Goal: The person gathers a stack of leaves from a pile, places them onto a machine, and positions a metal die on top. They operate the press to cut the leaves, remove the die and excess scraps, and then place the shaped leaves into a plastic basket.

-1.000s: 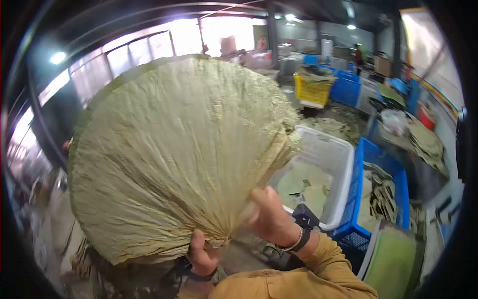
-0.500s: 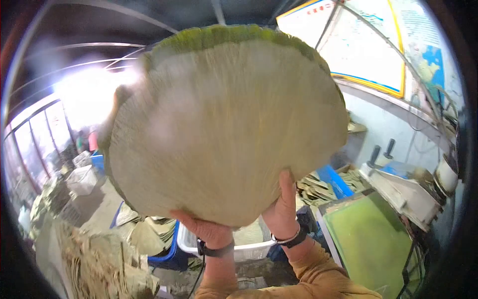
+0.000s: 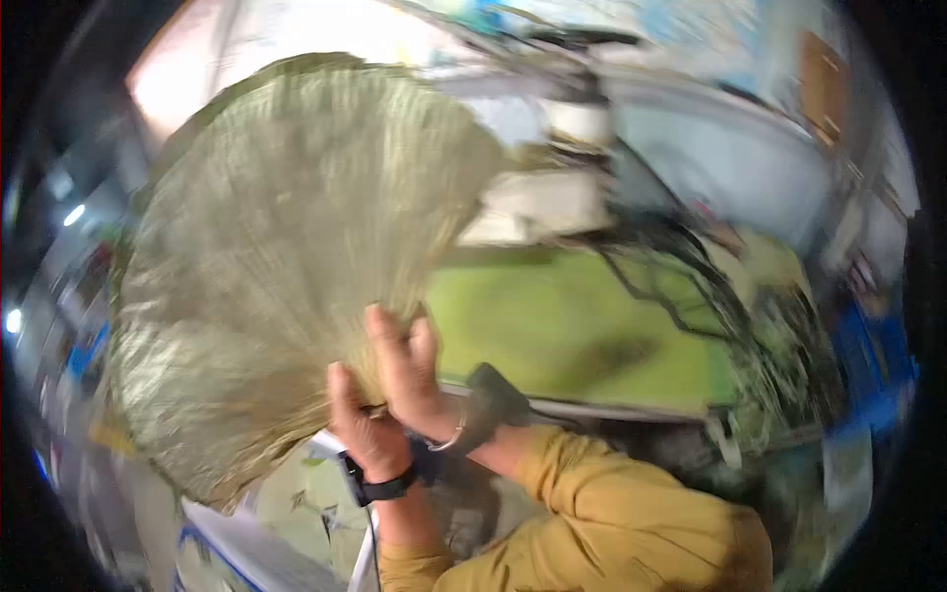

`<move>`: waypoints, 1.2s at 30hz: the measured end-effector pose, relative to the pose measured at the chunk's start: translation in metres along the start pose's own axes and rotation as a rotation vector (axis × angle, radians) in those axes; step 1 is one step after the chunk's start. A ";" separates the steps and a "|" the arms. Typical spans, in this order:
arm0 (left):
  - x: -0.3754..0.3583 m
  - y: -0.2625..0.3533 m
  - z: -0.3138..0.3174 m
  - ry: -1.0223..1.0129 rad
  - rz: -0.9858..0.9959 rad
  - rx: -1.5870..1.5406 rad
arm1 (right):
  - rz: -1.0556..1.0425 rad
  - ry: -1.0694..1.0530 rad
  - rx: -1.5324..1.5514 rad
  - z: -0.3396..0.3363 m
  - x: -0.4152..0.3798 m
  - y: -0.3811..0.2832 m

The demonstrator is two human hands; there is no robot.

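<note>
A large, pale grey-green dried lotus leaf (image 3: 286, 227), spread like a fan, fills the left half of the view. Its veins gather toward the lower edge, where both hands hold it. My left hand (image 3: 370, 434), with a dark watch at the wrist, is closed on the bottom rim, thumb upward. Just right of it, my right hand (image 3: 409, 380) grips the narrow gathered part, its fingertips against the near face. The fingers behind the leaf are hidden.
A worktable with a green top (image 3: 572, 326) stands to the right, with a white boxy device (image 3: 543, 202) behind it and cables along its far end. Below the leaf is a white container (image 3: 266, 553). Blue crates (image 3: 878, 365) show at far right.
My view has swung right toward the green worktable. The leaf has come lower and left in view and tilted, and my hands have moved close together at its base.
</note>
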State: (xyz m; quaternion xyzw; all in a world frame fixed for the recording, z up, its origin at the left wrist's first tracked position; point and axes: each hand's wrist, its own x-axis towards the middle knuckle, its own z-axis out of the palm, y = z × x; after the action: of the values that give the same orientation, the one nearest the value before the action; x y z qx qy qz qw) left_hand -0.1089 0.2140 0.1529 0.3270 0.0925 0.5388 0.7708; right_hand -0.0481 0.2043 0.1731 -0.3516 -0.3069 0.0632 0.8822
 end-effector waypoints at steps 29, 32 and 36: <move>-0.088 -0.202 -0.022 -0.629 -0.285 0.896 | 0.515 0.009 -1.892 -0.569 0.099 -0.202; -0.037 -0.207 -0.026 -0.031 -1.191 0.985 | 0.494 0.059 -1.907 -0.571 0.095 -0.199; -0.019 -0.212 -0.045 0.050 -1.321 0.979 | 0.495 0.018 -1.930 -0.570 0.094 -0.198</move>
State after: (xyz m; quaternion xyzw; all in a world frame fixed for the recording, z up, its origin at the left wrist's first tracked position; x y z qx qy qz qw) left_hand 0.0241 0.1715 -0.0138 0.4923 0.5075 -0.1199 0.6969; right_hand 0.3406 -0.2436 0.0284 -0.9729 -0.1380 -0.0340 0.1827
